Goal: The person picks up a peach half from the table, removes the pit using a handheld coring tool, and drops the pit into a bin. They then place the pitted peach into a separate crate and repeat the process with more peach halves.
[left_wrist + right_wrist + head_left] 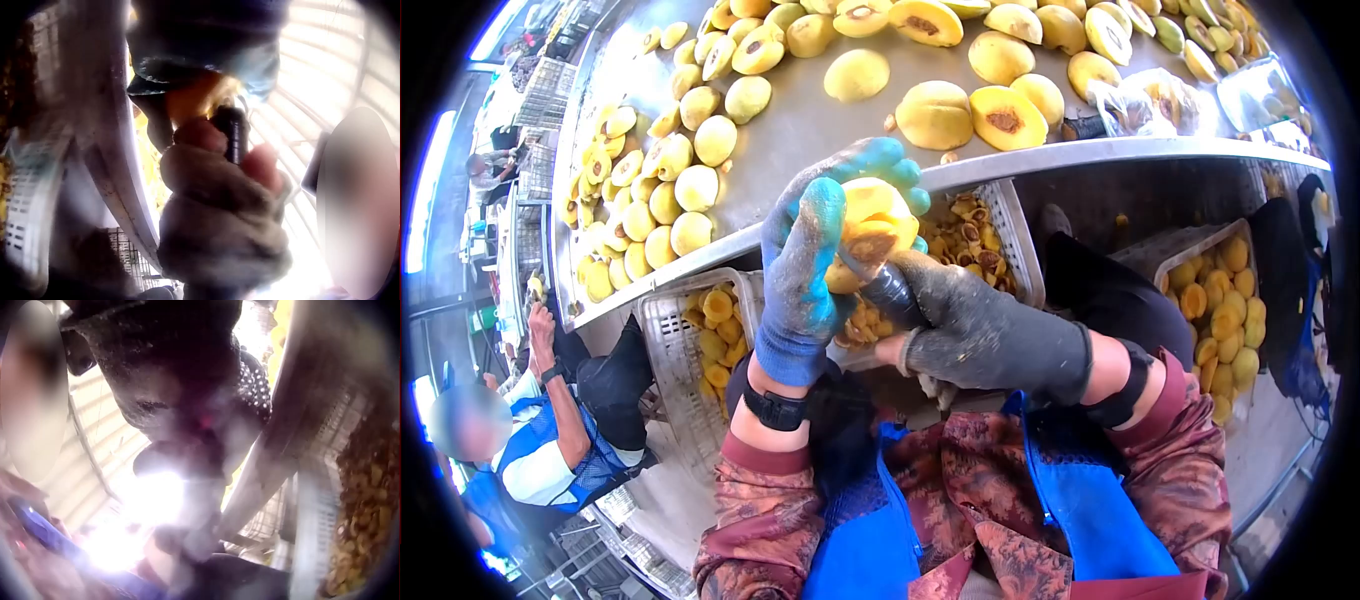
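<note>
Left hand (805, 250) grasping yellow fruit (875, 205) | right hand (1005, 332) gripping black tool (892, 292) | work seemingly midway | desk (805, 125): brown-centred halves (1007, 118), apparently remaining | crate (672, 330): yellow pieces (718, 305), presumably done

I read both hands as gloved and brought together ahead of the torso; the left hand (800, 260) is raised, its fingers curled in a cupping grip; the right hand (995, 325) sits just beside it, fingers wrapped, bare fingertips (200, 135) showing; my left arm (760, 510) and right arm (1170, 460) angle inward.
</note>
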A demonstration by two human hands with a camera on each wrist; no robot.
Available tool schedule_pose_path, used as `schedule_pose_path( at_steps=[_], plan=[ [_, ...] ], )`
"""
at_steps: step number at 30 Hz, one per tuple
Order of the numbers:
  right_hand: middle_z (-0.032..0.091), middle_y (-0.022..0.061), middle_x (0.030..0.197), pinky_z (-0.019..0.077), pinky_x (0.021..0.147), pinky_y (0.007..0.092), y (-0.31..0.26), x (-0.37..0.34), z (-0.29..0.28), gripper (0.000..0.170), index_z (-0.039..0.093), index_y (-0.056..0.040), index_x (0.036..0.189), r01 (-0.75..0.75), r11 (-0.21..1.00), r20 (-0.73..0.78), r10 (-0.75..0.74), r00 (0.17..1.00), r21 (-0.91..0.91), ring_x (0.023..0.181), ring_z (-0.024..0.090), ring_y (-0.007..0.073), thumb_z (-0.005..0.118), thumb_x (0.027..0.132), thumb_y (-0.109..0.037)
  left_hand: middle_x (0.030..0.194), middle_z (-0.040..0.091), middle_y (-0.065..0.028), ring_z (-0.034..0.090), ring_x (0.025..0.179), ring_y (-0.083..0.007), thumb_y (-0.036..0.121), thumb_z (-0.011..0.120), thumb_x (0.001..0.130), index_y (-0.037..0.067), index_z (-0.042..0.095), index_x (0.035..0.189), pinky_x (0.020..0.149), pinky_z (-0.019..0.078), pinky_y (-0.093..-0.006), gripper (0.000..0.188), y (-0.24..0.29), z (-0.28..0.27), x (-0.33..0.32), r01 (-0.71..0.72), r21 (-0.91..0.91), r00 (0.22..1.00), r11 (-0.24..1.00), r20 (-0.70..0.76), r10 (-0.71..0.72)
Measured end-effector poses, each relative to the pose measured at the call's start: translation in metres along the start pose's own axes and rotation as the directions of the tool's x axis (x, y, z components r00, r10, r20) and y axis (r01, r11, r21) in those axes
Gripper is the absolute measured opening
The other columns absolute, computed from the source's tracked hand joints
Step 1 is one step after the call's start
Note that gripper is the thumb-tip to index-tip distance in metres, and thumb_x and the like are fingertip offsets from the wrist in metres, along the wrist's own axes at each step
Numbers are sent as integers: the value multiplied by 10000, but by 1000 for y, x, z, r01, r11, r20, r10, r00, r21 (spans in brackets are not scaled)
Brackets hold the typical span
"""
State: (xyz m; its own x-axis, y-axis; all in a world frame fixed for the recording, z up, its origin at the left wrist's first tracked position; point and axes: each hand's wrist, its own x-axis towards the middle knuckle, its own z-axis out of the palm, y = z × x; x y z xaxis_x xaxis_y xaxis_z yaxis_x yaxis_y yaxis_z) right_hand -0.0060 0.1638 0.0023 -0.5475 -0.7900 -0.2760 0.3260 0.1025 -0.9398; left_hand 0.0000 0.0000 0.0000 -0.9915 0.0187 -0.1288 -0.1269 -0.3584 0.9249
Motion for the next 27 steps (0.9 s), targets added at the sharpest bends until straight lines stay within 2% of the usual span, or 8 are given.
schedule_pose_path(
  at_steps=[5,10,11,14,17,19,21,27],
  plan=[
    [606,157,778,490,482,381,29,10,7,210,506,-70,1015,266,543,-187,-640,745,-797,588,648,285,613,871,-179,1161,628,-216,641,1041,-308,495,431,988,-82,483,1295,877,558,-402,655,-6,-3,-1,-78,-27,990,997,-123,74],
    [635,118,768,492,469,388,39,6,3,136,530,-86,998,34,281,-92,-425,900,-959,628,678,263,550,872,-133,1205,609,-185,669,976,-264,418,499,991,-67,529,1248,753,607,-377,549,30,-33,-27,-91,-47,973,995,-215,79],
    [645,111,765,495,477,388,43,6,1,129,549,-87,989,13,194,-58,-357,932,-981,640,682,258,553,867,-129,1205,611,-172,658,1014,-256,413,492,995,-61,519,1273,767,605,-384,551,30,-52,-41,-178,295,915,939,-300,268],
    [675,101,766,512,516,401,63,7,-10,109,608,-97,949,-77,68,-90,-214,973,-995,683,695,257,563,852,-116,1220,609,-152,609,1075,-211,317,584,963,-63,569,1241,956,482,-338,471,57,-115,-79,23,811,860,585,-314,402],
    [711,106,820,532,569,407,58,9,-11,135,669,-116,935,-130,79,-139,-134,981,-988,757,712,273,565,850,-113,1200,620,-174,600,1078,-253,271,683,876,-18,591,1250,952,459,-347,482,77,-150,-94,275,907,905,-318,-133,404],
    [718,105,846,537,583,408,65,14,-10,151,679,-113,948,-118,79,-127,-111,986,-990,778,716,275,560,855,-114,1231,610,-191,606,1091,-274,274,692,864,4,590,1260,954,466,-365,490,80,-120,-70,170,953,893,250,-256,371],
    [726,86,880,538,595,428,77,22,-9,171,703,-107,934,-133,182,-149,-78,986,-974,784,717,272,547,864,-115,1253,586,-113,548,1130,-170,161,684,845,12,511,1363,925,462,-285,567,75,-77,-32,122,884,951,452,-234,201],
    [712,99,872,532,585,409,67,8,-10,186,676,-64,964,-4,34,-7,-116,993,-999,752,708,282,576,823,-131,1343,532,-205,499,1255,-352,214,738,756,56,538,1318,1052,405,-413,617,27,15,99,-527,838,832,-145,543,114]
  ],
)
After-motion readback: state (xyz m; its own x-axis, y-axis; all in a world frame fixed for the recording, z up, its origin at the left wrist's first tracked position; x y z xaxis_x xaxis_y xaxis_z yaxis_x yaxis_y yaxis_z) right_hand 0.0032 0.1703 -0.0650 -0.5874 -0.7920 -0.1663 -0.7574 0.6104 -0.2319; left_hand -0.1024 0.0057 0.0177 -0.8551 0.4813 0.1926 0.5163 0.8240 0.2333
